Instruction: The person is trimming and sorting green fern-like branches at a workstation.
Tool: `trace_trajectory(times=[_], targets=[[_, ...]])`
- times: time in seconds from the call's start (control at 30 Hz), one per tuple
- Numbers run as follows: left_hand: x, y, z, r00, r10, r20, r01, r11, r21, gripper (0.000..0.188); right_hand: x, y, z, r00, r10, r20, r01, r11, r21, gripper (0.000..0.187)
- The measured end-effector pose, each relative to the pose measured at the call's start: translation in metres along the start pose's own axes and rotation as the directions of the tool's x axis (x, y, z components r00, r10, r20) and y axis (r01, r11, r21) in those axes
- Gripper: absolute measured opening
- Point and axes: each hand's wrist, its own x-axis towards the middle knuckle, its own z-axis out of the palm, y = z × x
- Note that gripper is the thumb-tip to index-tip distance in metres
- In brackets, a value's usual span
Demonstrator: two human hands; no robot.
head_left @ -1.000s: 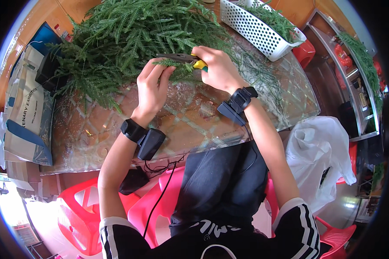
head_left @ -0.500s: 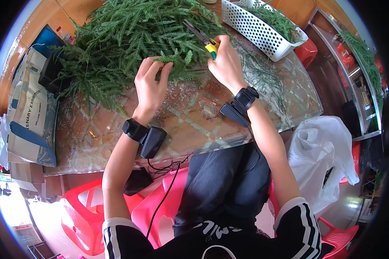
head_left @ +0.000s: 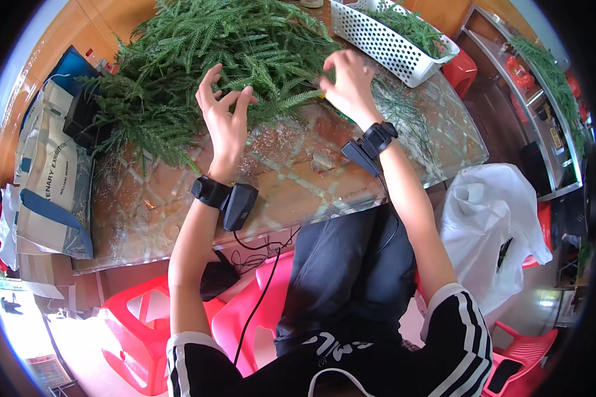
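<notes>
A large heap of green artificial pine sprigs [head_left: 225, 59] covers the far left and middle of the glass-topped table. Over its near edge, my left hand [head_left: 224, 116] is raised with thumb and fingers spread, holding nothing. My right hand [head_left: 352, 89] hovers just right of the heap, fingers curved and thumb apart. Beneath it shows a little of the yellow-and-green handled pliers [head_left: 322, 95]; most of them is hidden by the hand, and they seem to lie on the table. A sprig [head_left: 298, 100] at the heap's edge points toward them.
A white perforated basket [head_left: 391, 53] with more sprigs stands at the far right. Loose green needles [head_left: 404, 112] and white flecks lie on the table [head_left: 285, 185]. A printed bag [head_left: 53, 172] stands at the left edge. A white plastic bag [head_left: 487, 231] is at the near right.
My right hand has let go of the pliers, which are now lower, under the hand. My left hand has come off the sprig and its fingers have spread.
</notes>
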Motion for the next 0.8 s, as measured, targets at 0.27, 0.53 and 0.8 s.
trace_trajectory(times=[0.27,0.53,0.8], targets=[[0.003,-0.004,0.003,0.999,-0.029,-0.020,0.028,0.998,-0.054,0.016,0.010,-0.060,-0.010,0.827,-0.516,-0.225,0.539,0.840,0.057,0.029],[0.001,-0.014,0.008,0.980,-0.129,0.151,0.164,0.955,-0.248,0.020,0.012,-0.053,-0.014,0.830,-0.554,-0.061,0.548,0.832,-0.086,0.036],[0.004,-0.009,0.004,0.900,-0.155,0.408,0.356,0.802,-0.480,0.024,0.005,-0.044,-0.020,0.742,-0.662,-0.109,0.654,0.749,-0.106,0.042]])
